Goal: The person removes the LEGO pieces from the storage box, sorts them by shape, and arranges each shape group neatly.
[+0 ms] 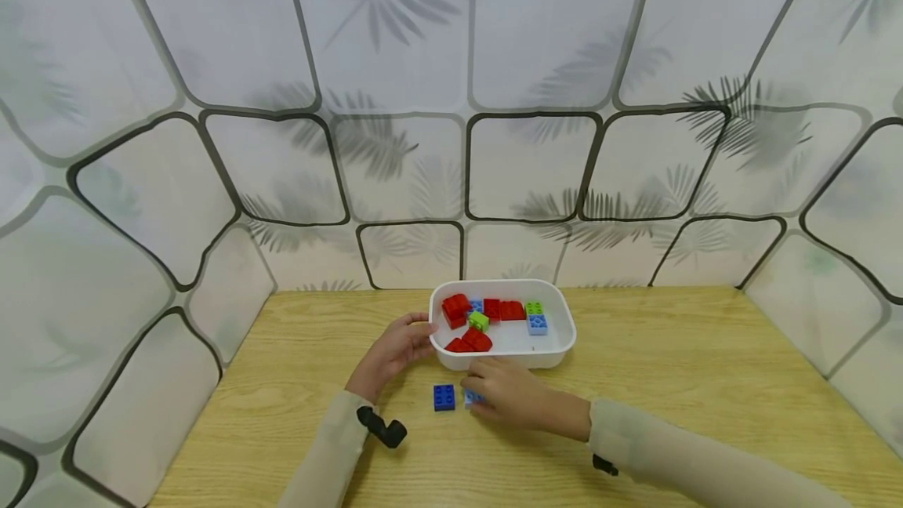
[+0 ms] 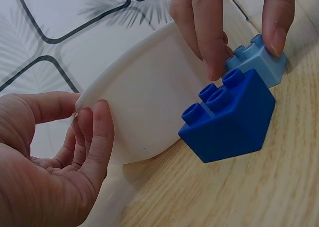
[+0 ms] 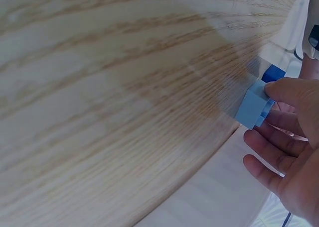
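My right hand (image 1: pixel 504 389) pinches a small light blue plastic brick (image 3: pixel 252 109) with round knobs, thumb on one side and a finger on the other. My other fingers are loose and a bit apart. The light blue brick is low by the wooden table (image 1: pixel 691 367), in front of a long white tray (image 1: pixel 543 359) with round corners. I can't tell if its bottom touches the wood. A square dark blue plastic brick (image 1: pixel 444 397) sits on the table just beside it, knobs up, and no hand holds it.

My left hand (image 1: pixel 395 347) holds the left end of the tray, thumb on the outside wall and a finger at the rim. Inside the tray are red bricks (image 1: pixel 512 310), bright green bricks (image 1: pixel 478 321) and pale blue bricks (image 1: pixel 538 325).

I think the light blue brick is light and hard. It won't squish or break easily, but its smooth sides could be a bit slippery. Two flat sides across from each other, under the knobs, look best to pinch. The tray looks light too, so it might slide if bumped.
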`<state>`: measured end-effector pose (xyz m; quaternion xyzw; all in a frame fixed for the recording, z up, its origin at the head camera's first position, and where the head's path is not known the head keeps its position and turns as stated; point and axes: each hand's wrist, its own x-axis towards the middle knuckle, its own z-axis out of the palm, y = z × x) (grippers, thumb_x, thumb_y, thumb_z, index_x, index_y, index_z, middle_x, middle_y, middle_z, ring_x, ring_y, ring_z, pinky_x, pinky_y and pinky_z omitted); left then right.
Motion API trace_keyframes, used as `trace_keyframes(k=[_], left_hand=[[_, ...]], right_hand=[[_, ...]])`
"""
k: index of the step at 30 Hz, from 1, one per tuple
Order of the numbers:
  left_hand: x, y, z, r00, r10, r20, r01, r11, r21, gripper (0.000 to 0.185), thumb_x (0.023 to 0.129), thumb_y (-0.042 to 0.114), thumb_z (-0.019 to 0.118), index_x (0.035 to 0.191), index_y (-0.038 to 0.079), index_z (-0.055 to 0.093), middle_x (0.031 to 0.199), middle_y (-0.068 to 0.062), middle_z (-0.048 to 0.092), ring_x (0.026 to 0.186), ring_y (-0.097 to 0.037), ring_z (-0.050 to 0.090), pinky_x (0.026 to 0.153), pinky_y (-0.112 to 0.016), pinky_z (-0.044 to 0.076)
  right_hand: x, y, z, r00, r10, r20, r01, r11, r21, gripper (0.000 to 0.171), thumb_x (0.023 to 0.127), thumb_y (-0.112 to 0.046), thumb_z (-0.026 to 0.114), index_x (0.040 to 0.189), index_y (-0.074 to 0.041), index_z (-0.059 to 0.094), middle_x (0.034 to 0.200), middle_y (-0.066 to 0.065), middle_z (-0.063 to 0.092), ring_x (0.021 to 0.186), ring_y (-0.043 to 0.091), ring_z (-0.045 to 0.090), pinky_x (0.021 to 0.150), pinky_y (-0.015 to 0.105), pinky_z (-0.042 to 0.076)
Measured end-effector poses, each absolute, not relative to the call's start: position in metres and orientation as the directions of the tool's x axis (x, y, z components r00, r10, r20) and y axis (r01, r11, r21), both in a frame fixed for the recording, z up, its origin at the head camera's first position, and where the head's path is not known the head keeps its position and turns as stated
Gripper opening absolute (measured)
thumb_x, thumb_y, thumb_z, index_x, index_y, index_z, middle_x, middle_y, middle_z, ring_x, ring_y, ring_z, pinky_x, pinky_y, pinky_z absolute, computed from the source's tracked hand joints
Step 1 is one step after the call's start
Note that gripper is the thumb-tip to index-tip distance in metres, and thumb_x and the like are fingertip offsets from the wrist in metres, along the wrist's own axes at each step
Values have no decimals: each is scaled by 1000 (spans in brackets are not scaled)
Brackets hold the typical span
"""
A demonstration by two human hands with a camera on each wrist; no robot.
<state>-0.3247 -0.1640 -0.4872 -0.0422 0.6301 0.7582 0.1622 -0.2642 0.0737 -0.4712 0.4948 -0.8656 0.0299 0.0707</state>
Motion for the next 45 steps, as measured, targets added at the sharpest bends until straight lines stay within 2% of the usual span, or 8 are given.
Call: trace_keyframes(k=[17, 24, 30, 34, 38, 45], left_hand=[[-325, -164, -487, -941, 193, -276, -307, -152, 940, 40, 101, 12, 61, 136, -2, 47, 119, -18, 68, 88, -14, 68, 76, -24, 60], [-325, -164, -487, -943, 195, -270, -300, -148, 942, 41, 101, 11, 61, 136, -3, 47, 119, -18, 67, 88, -15, 68, 77, -25, 60], [-326, -164, -487, -941, 186, -283, -311, -144, 940, 40, 101, 12, 61, 136, -2, 47, 119, -18, 66, 87, -15, 67, 76, -24, 60], [-325, -163, -486, -941, 183, -284, -311, -142, 940, 39, 102, 12, 60, 136, -2, 47, 118, -18, 66, 86, -15, 66, 75, -24, 59], [-324, -163, -486, -942, 184, -279, -307, -145, 941, 38, 102, 12, 60, 135, -2, 47, 119, -18, 65, 87, -16, 66, 75, -24, 59], [-325, -163, -488, -940, 183, -286, -314, -148, 938, 39, 101, 13, 61, 136, -1, 48, 121, -19, 64, 89, -17, 65, 76, -24, 59]], right_hand=[[-262, 75, -463, -497, -844, 200, -863, 505, -14, 33, 93, -28, 75, 119, -8, 72, 112, 2, 68, 99, 13, 65, 91, 27, 56], [-268, 85, -448, -446, -808, 385, -877, 480, -8, 31, 87, -25, 81, 113, -10, 74, 107, 1, 72, 95, 14, 69, 85, 28, 59], [-286, 102, -436, -412, -732, 542, -863, 505, 26, 27, 82, -19, 85, 105, -9, 75, 102, 3, 73, 93, 19, 70, 82, 35, 60], [-305, 119, -431, -438, -676, 592, -843, 538, -9, 28, 81, -12, 86, 106, -7, 74, 100, 5, 73, 90, 20, 70, 78, 36, 60], [-325, 137, -430, -502, -622, 601, -800, 597, -50, 30, 79, -6, 86, 107, -4, 75, 98, 7, 73, 85, 20, 69, 71, 36, 60], [-353, 161, -433, -646, -575, 502, -713, 689, -127, 25, 81, -1, 82, 104, -2, 73, 92, 12, 71, 82, 25, 69, 71, 40, 59]])
